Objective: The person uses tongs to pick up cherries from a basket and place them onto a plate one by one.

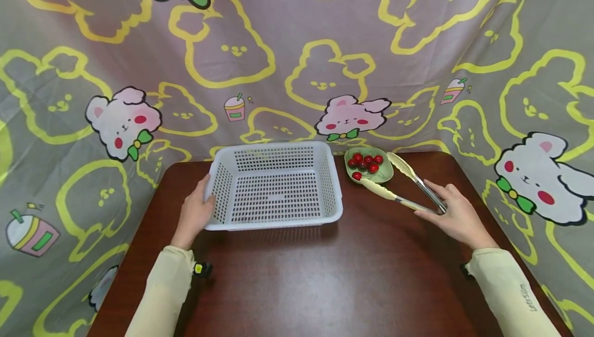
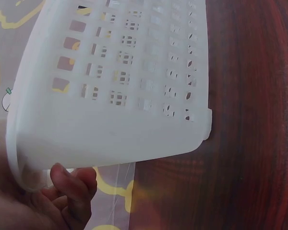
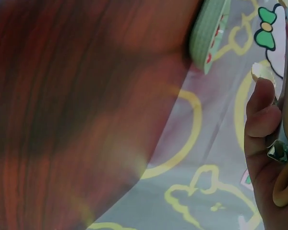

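My left hand (image 1: 195,211) grips the left rim of a white perforated plastic basket (image 1: 276,225), its fingertips curled under the lip in the left wrist view. The basket faces upward at the back of the table. On the right, my right hand (image 1: 455,216) holds a pair of kitchen tongs (image 1: 424,188) near the hinge end, the two arms spread wide. The pale scalloped tips point at a light green dish (image 1: 384,173). Several small red round fruits (image 1: 373,168) lie in that dish. One tip reaches over its front rim, close to a fruit; the other is at its right edge.
The dark reddish-brown wooden table (image 1: 287,280) stretches out in front of the basket and dish. A patterned cloth (image 1: 278,28) hangs behind and along both sides, meeting the table's back edge. The dish stands just right of the basket.
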Demonstrator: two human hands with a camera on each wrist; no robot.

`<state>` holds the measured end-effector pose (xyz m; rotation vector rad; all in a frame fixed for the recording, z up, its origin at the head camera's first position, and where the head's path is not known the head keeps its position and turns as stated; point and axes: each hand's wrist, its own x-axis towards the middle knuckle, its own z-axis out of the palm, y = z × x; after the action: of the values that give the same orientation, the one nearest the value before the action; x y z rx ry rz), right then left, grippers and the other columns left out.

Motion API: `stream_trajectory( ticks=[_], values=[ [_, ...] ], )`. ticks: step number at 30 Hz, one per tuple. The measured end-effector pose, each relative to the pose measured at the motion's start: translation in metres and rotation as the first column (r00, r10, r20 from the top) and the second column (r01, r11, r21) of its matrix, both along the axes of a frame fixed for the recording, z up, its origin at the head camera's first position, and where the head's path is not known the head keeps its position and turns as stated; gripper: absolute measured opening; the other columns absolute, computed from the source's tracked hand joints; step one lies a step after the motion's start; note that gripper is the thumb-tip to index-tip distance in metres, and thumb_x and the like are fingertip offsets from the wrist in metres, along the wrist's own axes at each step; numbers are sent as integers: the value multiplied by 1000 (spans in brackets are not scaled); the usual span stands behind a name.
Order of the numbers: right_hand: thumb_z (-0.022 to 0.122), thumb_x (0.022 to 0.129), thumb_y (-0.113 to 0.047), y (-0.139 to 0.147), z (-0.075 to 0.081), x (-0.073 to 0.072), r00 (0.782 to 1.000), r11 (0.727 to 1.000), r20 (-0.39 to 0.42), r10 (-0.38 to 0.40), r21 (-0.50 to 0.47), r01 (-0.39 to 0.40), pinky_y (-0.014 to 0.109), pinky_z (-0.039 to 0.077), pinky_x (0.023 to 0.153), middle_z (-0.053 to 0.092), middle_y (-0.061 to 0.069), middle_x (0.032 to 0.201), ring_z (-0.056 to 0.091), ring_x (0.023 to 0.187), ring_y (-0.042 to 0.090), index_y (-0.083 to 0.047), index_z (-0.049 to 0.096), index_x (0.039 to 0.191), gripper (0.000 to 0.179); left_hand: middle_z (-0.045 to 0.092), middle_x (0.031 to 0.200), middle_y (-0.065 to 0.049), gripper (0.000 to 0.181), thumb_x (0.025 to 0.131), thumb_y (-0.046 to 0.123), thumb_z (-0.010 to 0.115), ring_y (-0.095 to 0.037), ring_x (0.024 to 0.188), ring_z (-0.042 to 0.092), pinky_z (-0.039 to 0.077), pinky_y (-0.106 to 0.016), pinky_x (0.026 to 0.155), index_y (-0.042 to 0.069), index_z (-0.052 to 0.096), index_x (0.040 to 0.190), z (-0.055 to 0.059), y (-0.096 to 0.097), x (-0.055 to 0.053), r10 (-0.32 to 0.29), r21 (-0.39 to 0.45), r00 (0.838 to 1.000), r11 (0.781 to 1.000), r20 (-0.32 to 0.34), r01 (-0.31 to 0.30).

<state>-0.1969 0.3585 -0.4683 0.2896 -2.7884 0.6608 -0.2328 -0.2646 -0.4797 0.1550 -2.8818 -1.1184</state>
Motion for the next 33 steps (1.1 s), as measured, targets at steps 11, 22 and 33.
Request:
stream_trajectory(
  ticks=[11,22,33],
  values=[
    [97,68,-32,13,-13,-2,991,997,115,73,-48,-68,27,41,63,48,3,87,52,69,5,-9,58,146,90,38,160,-29,67,105,16,45,-49,128,54,41,-65,106,12,19,167,-1,-1,0,0,-19,1000,1000,-4,0],
    [99,64,-30,16,-30,-7,973,989,185,139,-79,-126,25,48,67,57,-3,90,62,77,6,-15,69,135,79,40,158,-30,65,105,17,45,-49,127,55,41,-66,106,10,21,166,-1,-1,0,6,-20,1000,1000,-6,-6],
    [99,62,-36,14,-37,-9,948,972,224,225,-113,-204,24,52,71,61,-3,94,69,82,10,-14,72,130,77,42,157,-31,65,105,16,45,-50,127,55,42,-64,105,10,22,166,0,1,0,11,-32,1000,999,-6,-11]
  ],
)
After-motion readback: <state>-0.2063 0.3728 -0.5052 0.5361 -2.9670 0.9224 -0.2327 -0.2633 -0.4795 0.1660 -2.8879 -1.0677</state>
